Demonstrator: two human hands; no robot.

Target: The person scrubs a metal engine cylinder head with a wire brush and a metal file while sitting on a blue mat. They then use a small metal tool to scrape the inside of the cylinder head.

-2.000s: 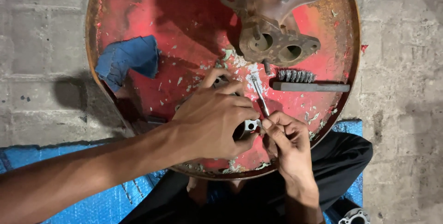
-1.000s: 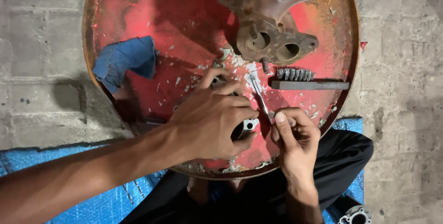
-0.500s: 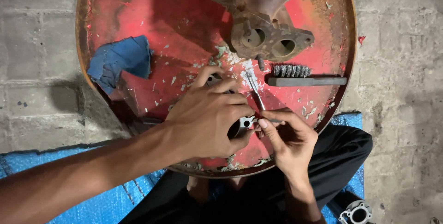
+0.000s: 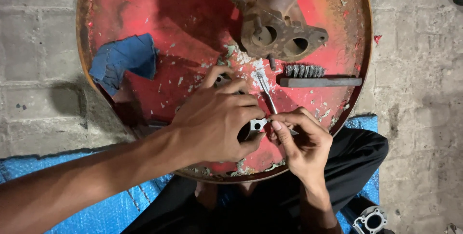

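Red flaking drum lid, blue rag, rusty brown manifold, grey wire brush, blue tarp

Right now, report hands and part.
Left hand gripping small metal part on red drum lid. Right hand holding thin tool against it. Wire brush lies beside.

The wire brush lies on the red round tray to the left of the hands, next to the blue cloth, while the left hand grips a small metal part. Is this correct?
Not quite. In the head view the wire brush lies on the red round tray to the right, above the right hand, far from the blue cloth. The left hand does grip the small metal part.
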